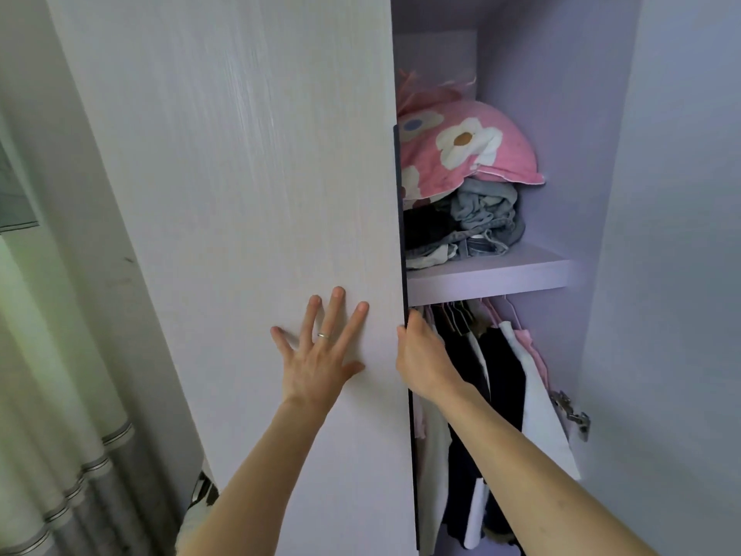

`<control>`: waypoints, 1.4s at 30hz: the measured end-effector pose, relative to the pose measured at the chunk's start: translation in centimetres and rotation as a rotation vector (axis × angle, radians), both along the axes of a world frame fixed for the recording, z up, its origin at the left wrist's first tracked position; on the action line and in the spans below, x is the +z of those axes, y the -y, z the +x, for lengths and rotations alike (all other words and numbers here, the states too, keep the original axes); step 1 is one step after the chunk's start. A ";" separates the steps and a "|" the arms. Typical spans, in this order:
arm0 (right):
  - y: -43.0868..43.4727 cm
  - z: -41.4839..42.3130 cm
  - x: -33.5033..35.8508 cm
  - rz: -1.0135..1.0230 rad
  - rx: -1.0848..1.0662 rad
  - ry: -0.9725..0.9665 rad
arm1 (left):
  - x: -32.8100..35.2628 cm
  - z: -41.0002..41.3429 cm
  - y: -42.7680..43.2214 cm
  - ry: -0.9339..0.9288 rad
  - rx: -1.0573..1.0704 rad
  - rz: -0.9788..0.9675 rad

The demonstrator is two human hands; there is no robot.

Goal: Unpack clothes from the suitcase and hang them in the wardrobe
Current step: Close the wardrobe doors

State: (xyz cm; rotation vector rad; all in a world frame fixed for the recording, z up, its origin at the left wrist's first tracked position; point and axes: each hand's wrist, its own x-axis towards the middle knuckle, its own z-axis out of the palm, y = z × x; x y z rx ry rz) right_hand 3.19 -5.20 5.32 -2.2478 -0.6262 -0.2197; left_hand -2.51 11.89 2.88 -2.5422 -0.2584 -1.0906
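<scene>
Wardrobe (240, 154) R side open, clothes (501, 375) hung inside

A thin silver ring (324, 335) circles the middle finger of the left grip (318, 355). Above the ring the fingernails (339, 291) are short and plain. Below it both forearms (256, 463) are bare, as is the right grip (421, 355) beside it.

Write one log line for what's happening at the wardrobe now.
left grip: flat on door | right grip: holds door edge | shelf: pillow, folded clothes | below: hung clothes

Pale curtain (48, 395) at left, pink floral pillow (461, 154)
</scene>
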 end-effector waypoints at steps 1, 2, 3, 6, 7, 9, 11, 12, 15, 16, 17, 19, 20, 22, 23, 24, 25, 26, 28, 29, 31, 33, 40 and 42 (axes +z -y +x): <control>-0.6 0.6 0.2 -0.013 -0.015 -0.008 | 0.0 0.8 -0.4 0.019 0.006 0.011; -1.2 1.2 0.5 -0.011 -0.028 -0.012 | -0.1 1.6 -0.8 0.030 0.005 0.017; -1.5 1.6 0.6 -0.007 -0.043 -0.014 | -0.1 2.3 -1.0 0.035 0.010 0.021; -2.4 2.5 0.5 -0.050 -0.116 0.019 | -0.6 3.6 -1.3 0.058 0.013 0.026; -2.6 2.7 0.4 -0.104 -0.162 0.045 | -0.9 3.9 -1.4 0.063 0.012 0.023; -3.0 2.9 0.5 -0.250 -0.253 0.108 | -1.2 4.5 -1.5 0.068 0.008 0.017; -3.2 3.3 0.8 -0.366 -0.304 0.160 | -1.3 5.1 -1.8 0.069 0.003 0.011; -3.4 3.6 0.7 -0.388 -0.315 0.182 | -1.4 5.3 -2.0 0.074 0.004 0.012; -3.3 4.0 0.2 -0.363 -0.313 0.194 | -1.6 5.3 -2.1 0.066 -0.008 0.016; -3.3 3.9 0.1 -0.345 -0.310 0.194 | -1.7 5.3 -2.2 0.061 -0.016 0.010; -3.2 3.9 -0.1 -0.323 -0.299 0.188 | -1.7 5.3 -2.1 0.046 -0.015 -0.004; -2.9 3.9 0.0 -0.294 -0.264 0.157 | -1.7 5.1 -1.9 -0.004 -0.007 -0.035; -2.6 3.8 0.2 -0.285 -0.244 0.130 | -1.6 4.9 -1.7 -0.035 0.005 -0.052; -1.7 3.2 0.8 -0.296 -0.208 0.093 | -1.1 4.5 -1.5 -0.094 0.012 -0.070; -1.1 2.8 1.0 -0.302 -0.191 0.104 | -0.9 4.4 -1.4 -0.118 0.012 -0.083; -0.4 2.1 1.2 -0.291 -0.187 0.128 | -0.7 4.3 -1.3 -0.134 0.014 -0.100; 0.5 1.2 1.3 -0.272 -0.188 0.147 | -0.3 4.0 -1.1 -0.149 0.019 -0.138; 1.6 0.3 1.4 -0.255 -0.196 0.173 | 0.1 3.7 -0.7 -0.162 0.016 -0.193; 4.3 -1.6 1.7 -0.245 -0.223 0.237 | 0.6 2.7 0.7 -0.185 -0.024 -0.261; 5.9 -2.5 1.7 -0.236 -0.238 0.265 | 0.6 2.2 1.6 -0.222 -0.059 -0.287; 9.2 -4.2 1.8 -0.194 -0.271 0.310 | 0.6 1.3 3.8 -0.295 -0.137 -0.335; 12.9 -6.0 1.9 -0.165 -0.326 0.337 | 0.9 0.3 7.1 -0.342 -0.205 -0.406; 26.9 -11.0 2.1 -0.054 -0.428 0.368 | -0.2 -2.0 22.5 -0.361 -0.481 -0.454; 31.5 -12.2 2.4 0.037 -0.442 0.363 | -0.5 -2.7 28.0 -0.387 -0.573 -0.529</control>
